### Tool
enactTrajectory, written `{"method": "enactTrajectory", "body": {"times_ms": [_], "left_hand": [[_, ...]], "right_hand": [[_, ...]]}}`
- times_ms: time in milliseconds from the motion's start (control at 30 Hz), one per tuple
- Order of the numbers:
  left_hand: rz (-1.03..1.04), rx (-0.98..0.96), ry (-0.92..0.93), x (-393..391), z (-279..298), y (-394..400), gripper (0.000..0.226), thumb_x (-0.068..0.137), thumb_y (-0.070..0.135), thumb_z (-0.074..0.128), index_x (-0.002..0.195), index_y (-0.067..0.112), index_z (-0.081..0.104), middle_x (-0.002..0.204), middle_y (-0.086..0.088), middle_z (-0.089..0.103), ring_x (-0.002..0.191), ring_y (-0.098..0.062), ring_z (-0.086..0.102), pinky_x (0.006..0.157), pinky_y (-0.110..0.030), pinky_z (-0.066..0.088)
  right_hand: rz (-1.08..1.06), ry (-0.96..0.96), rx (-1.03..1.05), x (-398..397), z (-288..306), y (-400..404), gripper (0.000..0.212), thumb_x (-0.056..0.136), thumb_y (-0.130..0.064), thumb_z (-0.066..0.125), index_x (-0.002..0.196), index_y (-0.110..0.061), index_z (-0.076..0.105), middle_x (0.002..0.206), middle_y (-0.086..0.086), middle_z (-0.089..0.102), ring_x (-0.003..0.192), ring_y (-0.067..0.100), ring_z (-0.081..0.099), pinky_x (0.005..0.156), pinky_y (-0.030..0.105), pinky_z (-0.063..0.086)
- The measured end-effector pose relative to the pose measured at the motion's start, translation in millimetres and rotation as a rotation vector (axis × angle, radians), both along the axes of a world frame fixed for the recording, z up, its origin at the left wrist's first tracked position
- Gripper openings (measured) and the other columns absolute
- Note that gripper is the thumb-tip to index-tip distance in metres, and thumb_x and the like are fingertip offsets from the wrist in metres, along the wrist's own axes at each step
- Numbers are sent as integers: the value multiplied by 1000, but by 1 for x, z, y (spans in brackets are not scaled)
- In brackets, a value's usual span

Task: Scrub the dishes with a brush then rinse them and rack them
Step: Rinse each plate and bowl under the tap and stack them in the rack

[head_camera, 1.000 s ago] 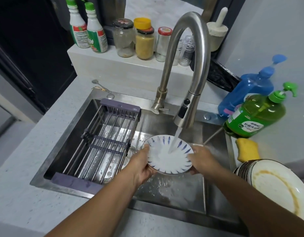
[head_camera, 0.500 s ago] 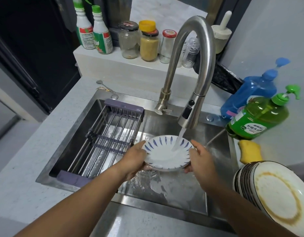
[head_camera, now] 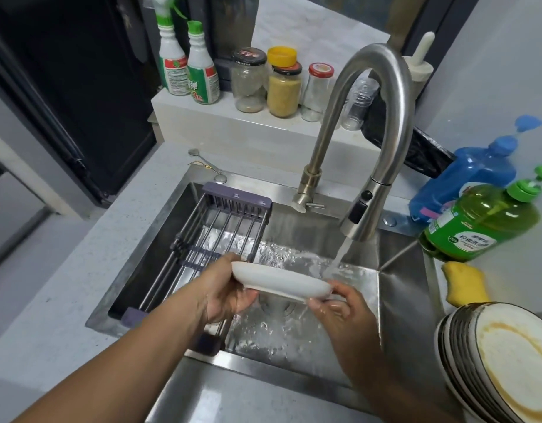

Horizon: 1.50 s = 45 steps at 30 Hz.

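While water runs from the tap, I hold a small white plate (head_camera: 281,282) over the sink (head_camera: 397,300), tilted so its pale underside faces me. My left hand (head_camera: 224,293) grips its left rim, fingers curled beneath; my right hand (head_camera: 339,309) pinches the right rim between thumb and fingertips. At my near right, a stack of dirty plates (head_camera: 504,358) sits on the worktop (head_camera: 50,300), the top one ringed with yellow-brown residue. Beyond my left hand, a grey wire drying rack (head_camera: 214,236) spans the sink's left half. Beside the sink's right edge lies a yellow sponge (head_camera: 465,282), then a green dish soap bottle (head_camera: 480,224) and a blue bottle (head_camera: 471,178). The stream from the curved steel faucet (head_camera: 382,141) falls just behind the plate's right end.
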<state>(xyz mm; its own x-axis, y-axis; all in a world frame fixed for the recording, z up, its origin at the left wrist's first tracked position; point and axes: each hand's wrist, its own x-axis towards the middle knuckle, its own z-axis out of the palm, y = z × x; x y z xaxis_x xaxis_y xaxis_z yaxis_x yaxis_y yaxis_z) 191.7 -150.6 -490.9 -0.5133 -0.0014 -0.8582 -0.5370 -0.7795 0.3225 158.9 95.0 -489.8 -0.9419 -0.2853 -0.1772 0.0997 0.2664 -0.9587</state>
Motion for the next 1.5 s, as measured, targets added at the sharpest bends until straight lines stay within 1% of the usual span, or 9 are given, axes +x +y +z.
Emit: {"method": "enactTrajectory", "body": {"times_ms": [200,467,600,700,833,967,1267,1400,1500], "left_hand": [[49,42,239,19,12,-76,91,86,81,52,143,11,53,111,-14,59,71,-26,67,57,-35,63],[218,56,311,-18,6,-120,118,49,88,74,142,20,55,124,-11,62,93,-25,68,78,-37,57],[342,85,202,-47,-11,-129,113,48,87,78,137,22,56,137,-12,61,94,-28,71,77,-33,60],[385,54,119,-68,-19,-135,102,53,88,75,127,20,59,128,-16,64,105,-30,70,77,-32,60],[390,38,28,-88,-24,-139,101,54,92,70,119,15,61,117,-16,66,95,-37,73,76,-32,61],[369,51,-14,-98,-30,-143,104,52,96,66,117,15,64,114,-16,69,86,-39,74,78,-34,62],[413,81,-22,-95,-27,-138,104,52,86,77,123,13,57,122,-17,64,95,-39,73,87,-36,62],[444,16,-58,-89,-18,-127,88,58,79,81,112,15,53,119,-20,56,97,-41,71,87,-39,62],[490,-55,-116,-84,-12,-111,65,73,69,80,103,17,56,110,-16,52,93,-29,66,86,-32,62]], "right_hand": [[23,26,-104,-3,17,-86,38,80,-18,86,109,-27,62,87,-14,74,72,1,70,63,18,55],[57,26,-47,-83,8,-182,35,91,-36,75,121,-31,59,111,-13,69,88,4,70,82,30,59],[132,6,125,-119,-15,-209,53,93,-50,67,138,-25,54,130,-6,63,107,14,65,92,44,58],[141,-22,185,-134,-31,-221,58,92,-57,64,138,-23,55,126,-9,63,103,14,65,91,46,59],[101,-16,267,-150,-54,-234,79,68,-83,58,126,-28,64,119,-2,64,98,21,69,84,48,62],[85,-25,323,-157,-64,-246,68,67,-82,55,109,-31,68,112,3,64,92,26,70,77,46,63],[83,-63,357,-145,-62,-244,80,70,-74,54,139,-32,53,125,2,59,104,28,65,84,52,61],[62,-64,329,-125,-48,-231,52,90,-51,58,135,-24,57,108,5,69,92,27,70,82,51,61],[87,-85,270,-101,-35,-209,17,101,-35,56,113,-26,63,92,-1,70,82,22,71,81,52,61]]}}
